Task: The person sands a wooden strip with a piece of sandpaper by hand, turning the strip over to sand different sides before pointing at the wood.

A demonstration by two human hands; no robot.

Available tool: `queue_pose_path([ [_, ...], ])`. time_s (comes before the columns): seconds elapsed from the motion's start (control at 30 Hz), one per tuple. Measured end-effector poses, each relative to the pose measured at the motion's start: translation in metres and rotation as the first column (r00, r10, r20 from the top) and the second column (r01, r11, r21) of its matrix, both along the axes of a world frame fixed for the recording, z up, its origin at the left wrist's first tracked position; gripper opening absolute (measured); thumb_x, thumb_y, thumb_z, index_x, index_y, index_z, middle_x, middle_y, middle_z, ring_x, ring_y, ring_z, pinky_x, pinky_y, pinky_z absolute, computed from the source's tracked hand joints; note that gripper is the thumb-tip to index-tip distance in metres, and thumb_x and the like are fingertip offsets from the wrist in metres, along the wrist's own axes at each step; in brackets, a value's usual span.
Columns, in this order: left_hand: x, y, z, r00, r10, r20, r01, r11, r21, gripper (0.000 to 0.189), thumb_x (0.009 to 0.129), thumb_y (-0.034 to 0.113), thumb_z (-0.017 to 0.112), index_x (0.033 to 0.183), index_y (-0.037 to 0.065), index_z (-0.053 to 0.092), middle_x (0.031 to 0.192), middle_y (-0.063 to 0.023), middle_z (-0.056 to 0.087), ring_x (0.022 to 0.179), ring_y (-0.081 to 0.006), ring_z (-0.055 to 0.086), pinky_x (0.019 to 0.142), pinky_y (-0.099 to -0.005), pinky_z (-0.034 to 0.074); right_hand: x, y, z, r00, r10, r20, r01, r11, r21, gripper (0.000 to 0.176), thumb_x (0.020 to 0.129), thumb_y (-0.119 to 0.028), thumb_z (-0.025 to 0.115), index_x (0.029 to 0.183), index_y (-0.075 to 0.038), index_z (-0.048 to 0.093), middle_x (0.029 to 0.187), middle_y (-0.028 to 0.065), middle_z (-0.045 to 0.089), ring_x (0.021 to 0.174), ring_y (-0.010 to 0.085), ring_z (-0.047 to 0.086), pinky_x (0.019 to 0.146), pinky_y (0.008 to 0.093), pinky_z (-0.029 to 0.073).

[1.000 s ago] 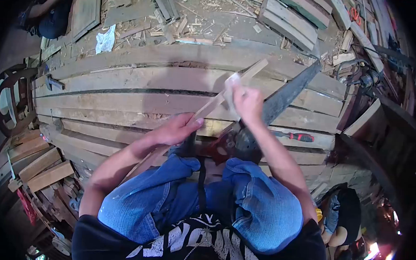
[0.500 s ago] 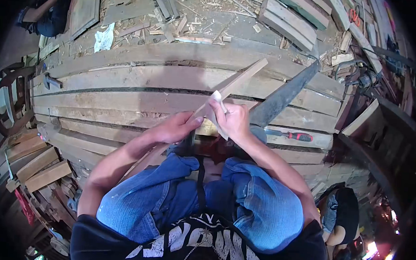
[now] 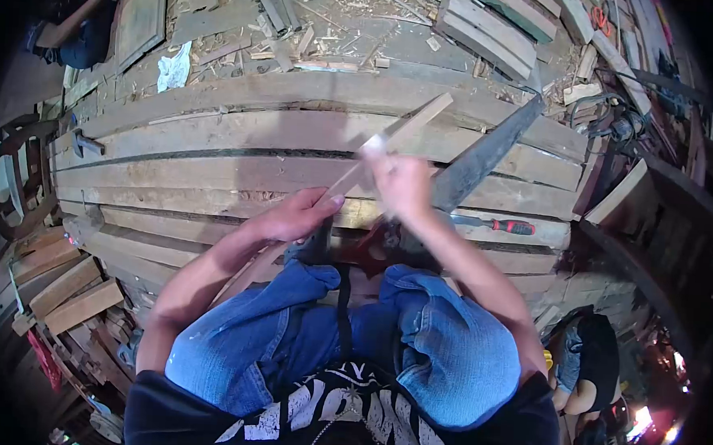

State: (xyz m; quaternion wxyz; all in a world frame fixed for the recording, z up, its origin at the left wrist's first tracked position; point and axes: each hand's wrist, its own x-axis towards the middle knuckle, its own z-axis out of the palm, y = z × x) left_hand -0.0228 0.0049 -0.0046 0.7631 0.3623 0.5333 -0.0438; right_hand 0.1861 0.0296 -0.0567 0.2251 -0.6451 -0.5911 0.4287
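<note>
The left hand (image 3: 296, 215) has its grip closed around a slim wooden strip (image 3: 416, 122), which slants from beside the jeans (image 3: 258, 334) up over the plank worktop (image 3: 198, 166), its far end reaching past both hands. The right hand (image 3: 403, 185) is blurred, but its grip looks closed on a small pale sheet (image 3: 375, 144) against the strip (whether folded paper or cloth, I cannot tell).

With only the left grip seen holding the strip, uneven pressure near the far end could make it twist or slide through the fingers. Should the pale sheet slip or bunch up, the right fingertips might rub on bare wood and pick up a splinter.

The worse hazard, I judge, is the handsaw (image 3: 489, 153), whose blade lies just beside the right hand; a stroke carried too wide could drag knuckles or forearm across its edge. A chisel (image 3: 513, 227) with a red and black handle lies farther right, its blade pointing towards the right forearm, so a careless sweep of that arm could meet the tip.
</note>
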Motion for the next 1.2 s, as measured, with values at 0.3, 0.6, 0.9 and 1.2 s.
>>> queue_pose_path([
  [0.3,0.002,0.001,0.003,0.999,0.012,-0.032,-0.011,1.000,0.013,0.046,0.100,0.047,0.044,0.090,0.005,0.055,0.059,0.0033,0.045,0.047,-0.0076,0.044,0.042,-0.0267,0.036,0.001,-0.004,-0.009,0.993,0.115,0.009,-0.115,0.977,0.178,0.036,0.086,-0.032,0.067,0.062,-0.006,0.067,0.056,0.0195,0.057,0.050,0.0361,0.059,0.050,0.0413,0.049],
  [0.6,-0.002,0.004,0.001,1.000,0.002,0.027,-0.002,1.000,-0.015,0.045,0.102,0.046,0.043,0.110,0.003,0.057,0.056,0.0052,0.044,0.046,-0.0050,0.043,0.040,-0.0232,0.035,0.027,0.021,-0.022,0.996,0.007,0.094,-0.010,0.999,0.031,0.051,0.088,-0.040,0.066,0.060,0.003,0.062,0.048,0.0220,0.050,0.041,0.0291,0.054,0.047,0.0428,0.043],
  [0.9,-0.003,0.002,-0.005,1.000,0.012,0.004,-0.012,1.000,0.017,0.046,0.101,0.047,0.044,0.098,0.003,0.055,0.056,0.0024,0.044,0.046,-0.0085,0.045,0.041,-0.0270,0.037,0.044,0.035,-0.035,0.985,-0.002,0.173,-0.020,0.992,0.128,0.050,0.091,-0.042,0.058,0.061,-0.004,0.068,0.053,0.0206,0.058,0.052,0.0379,0.061,0.053,0.0454,0.049],
  [1.2,-0.004,0.005,0.001,1.000,-0.004,0.008,0.003,1.000,0.016,0.045,0.101,0.048,0.043,0.105,0.005,0.056,0.059,0.0053,0.044,0.046,-0.0047,0.040,0.041,-0.0225,0.034,0.063,0.052,-0.067,0.990,-0.075,0.122,0.054,0.985,0.166,0.052,0.093,-0.040,0.057,0.060,-0.002,0.069,0.047,0.0161,0.058,0.043,0.0306,0.060,0.049,0.0415,0.049],
])
